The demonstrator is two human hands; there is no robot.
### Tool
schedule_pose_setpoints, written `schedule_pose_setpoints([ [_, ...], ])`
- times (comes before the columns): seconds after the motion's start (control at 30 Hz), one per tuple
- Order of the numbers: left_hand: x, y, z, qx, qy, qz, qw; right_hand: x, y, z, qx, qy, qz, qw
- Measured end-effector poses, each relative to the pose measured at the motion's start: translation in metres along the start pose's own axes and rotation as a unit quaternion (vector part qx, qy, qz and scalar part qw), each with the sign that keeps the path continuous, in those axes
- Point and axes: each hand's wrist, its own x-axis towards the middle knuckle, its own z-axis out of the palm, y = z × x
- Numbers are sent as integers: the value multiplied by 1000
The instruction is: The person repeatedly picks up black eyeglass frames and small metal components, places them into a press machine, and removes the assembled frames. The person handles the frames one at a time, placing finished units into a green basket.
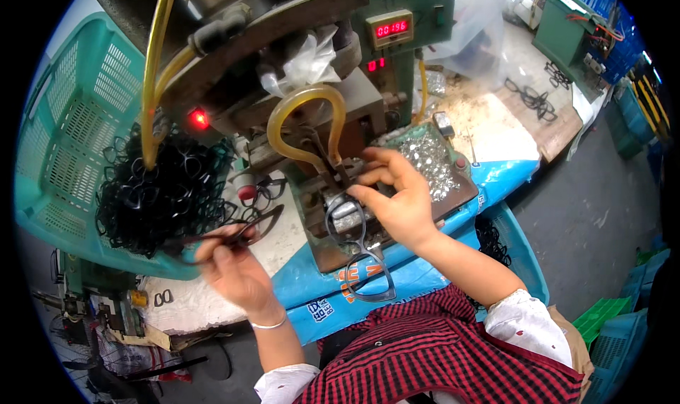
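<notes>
Close under the machine's tooling, my right hand (405,197) pinches the upper end of a grey-black eyeglass frame (365,245). That frame lies lengthwise across the work block, its lower rim reaching out over the blue sheet. The fingertips are right beside a curved yellow tube (278,124) and the metal tips below it. My left hand (237,273), slightly blurred, grips another dark eyeglass frame (266,224) to the left of the machine. Further dark frames (271,186) lie just beyond this hand.
A green basket (74,145) heaped with black frames (166,191) stands at left. The green machine (407,57) carries a red-lit display. Small shiny metal parts (432,166) fill a tray at right. Loose frames (535,101) lie farther right; a blue bin (528,251) sits below.
</notes>
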Motion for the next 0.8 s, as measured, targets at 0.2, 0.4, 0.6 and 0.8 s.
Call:
schedule_pose_setpoints([
  [0.2, 37, 9, 31, 131, -82, 66, 986, -13, -18, 16, 98, 4, 40, 994],
  [0.4, -3, 10, 31, 280, -266, 128, 914, 3, 1, -38, -234, -29, -123, 964],
  [0.6, -14, -8, 41, 320, -421, 190, 827, 2, 82, -102, -515, 33, -96, 851],
  [0.8, -15, -5, 43, 330, -428, 173, 823, 9, 82, -85, -507, -26, -182, 842],
])
